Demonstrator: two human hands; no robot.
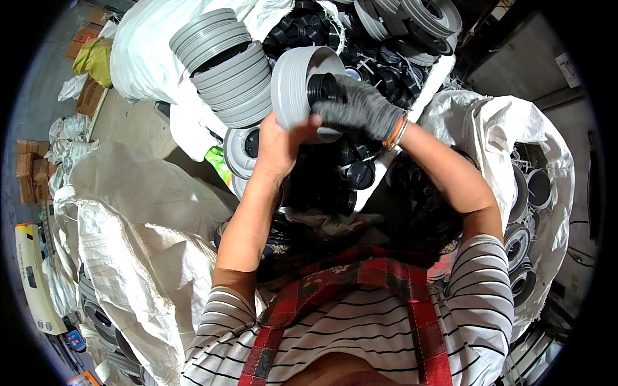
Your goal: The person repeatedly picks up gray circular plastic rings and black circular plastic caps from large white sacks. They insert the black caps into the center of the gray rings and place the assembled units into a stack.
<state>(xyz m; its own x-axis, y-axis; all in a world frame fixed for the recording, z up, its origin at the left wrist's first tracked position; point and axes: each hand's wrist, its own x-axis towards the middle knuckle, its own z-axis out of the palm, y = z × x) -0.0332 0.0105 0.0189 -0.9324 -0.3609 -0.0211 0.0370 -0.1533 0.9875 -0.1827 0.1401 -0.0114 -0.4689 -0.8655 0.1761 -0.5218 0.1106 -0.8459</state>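
Our bare left hand [279, 147] is closed on a pale grey, ribbed plastic ring [290, 89], raised in front of us above a jumble of loose black plastic parts [385, 82]. The ring is tilted so that its open mouth faces the right, probably because that leaves the inside within reach of our other hand. That right hand [362, 110], in a grey knitted glove, meets a short black plastic cylinder [320, 87] at the ring's mouth; blur hides the fingertips, so we cannot tell whether its grip is closed on the piece. Holding the ring from its lower side seems to keep it steady while our gloved fingers work.

Just left of it, similar grey ribbed rings stand in a leaning stack [233, 80], a compact way to keep them near. A white woven sack [477, 122] at our right contains round grey parts [517, 241], its tall sides apparently keeping them together.
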